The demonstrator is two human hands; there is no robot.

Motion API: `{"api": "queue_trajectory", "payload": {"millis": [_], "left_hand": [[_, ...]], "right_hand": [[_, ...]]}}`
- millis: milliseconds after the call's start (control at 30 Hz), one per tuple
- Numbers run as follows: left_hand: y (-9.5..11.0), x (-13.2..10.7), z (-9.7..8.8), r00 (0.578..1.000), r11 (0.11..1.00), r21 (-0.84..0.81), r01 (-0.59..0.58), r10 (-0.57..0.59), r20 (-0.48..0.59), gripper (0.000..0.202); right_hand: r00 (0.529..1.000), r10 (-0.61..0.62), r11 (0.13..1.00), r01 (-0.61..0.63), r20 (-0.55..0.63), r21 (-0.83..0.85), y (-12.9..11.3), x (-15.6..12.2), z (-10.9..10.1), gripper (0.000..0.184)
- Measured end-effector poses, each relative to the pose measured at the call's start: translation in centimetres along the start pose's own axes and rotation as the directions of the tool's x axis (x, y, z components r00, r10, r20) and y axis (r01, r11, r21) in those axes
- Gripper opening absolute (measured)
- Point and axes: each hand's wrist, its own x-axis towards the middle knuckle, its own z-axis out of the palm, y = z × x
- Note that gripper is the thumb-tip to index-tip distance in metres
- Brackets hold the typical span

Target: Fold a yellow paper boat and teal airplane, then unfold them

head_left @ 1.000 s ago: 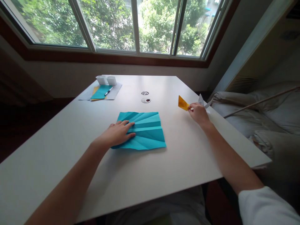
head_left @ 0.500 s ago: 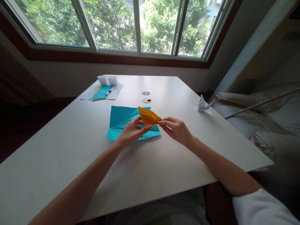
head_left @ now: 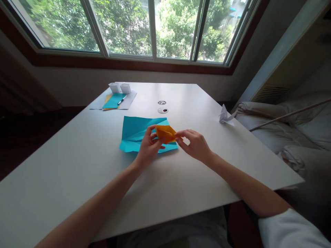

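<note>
Both my hands hold a small folded orange paper piece (head_left: 166, 133) just above the white table (head_left: 77, 165). My left hand (head_left: 149, 147) pinches its left side, fingers closed on it. My right hand (head_left: 196, 144) pinches its right tip. Under the orange piece lies a creased teal paper sheet (head_left: 135, 132), flat on the table and partly hidden by my hands.
A white folded paper figure (head_left: 225, 116) stands near the table's right edge. At the far left lie grey, teal and yellow sheets (head_left: 111, 101) with a pen (head_left: 121, 99) and two small white paper boxes (head_left: 120, 88). Two round cable ports (head_left: 162, 106) sit behind the teal sheet. Bedding lies to the right.
My right hand carried the orange piece from the table's right side to the middle. My left hand left the teal sheet and took hold of the orange piece too.
</note>
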Motion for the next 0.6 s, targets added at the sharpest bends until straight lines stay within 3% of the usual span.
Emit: {"api": "queue_trajectory", "payload": {"millis": [167, 300, 467, 600], "left_hand": [[-0.2, -0.2, 0.2, 0.995, 0.988, 0.137, -0.069, 0.058, 0.082, 0.041], [-0.1, -0.2, 0.2, 0.996, 0.981, 0.182, -0.070, 0.057, 0.075, 0.041], [-0.4, 0.0, -0.1, 0.995, 0.958, 0.269, -0.098, 0.099, 0.009, 0.041], [-1.1, 0.2, -0.6, 0.992, 0.936, 0.338, -0.102, 0.121, -0.035, 0.041]], "right_hand": [[1.000, -0.024, 0.998, 0.023, -0.013, -0.058, 0.4, 0.0, 0.2, 0.019], [1.000, -0.028, 1.000, 0.028, -0.007, -0.014, 0.6, 0.0, 0.4, 0.019], [0.997, 0.047, 0.976, -0.034, -0.056, 0.217, -0.1, 0.1, 0.4, 0.010], [0.979, 0.190, 0.855, -0.129, -0.072, 0.503, -0.7, 0.3, 0.4, 0.009]]}}
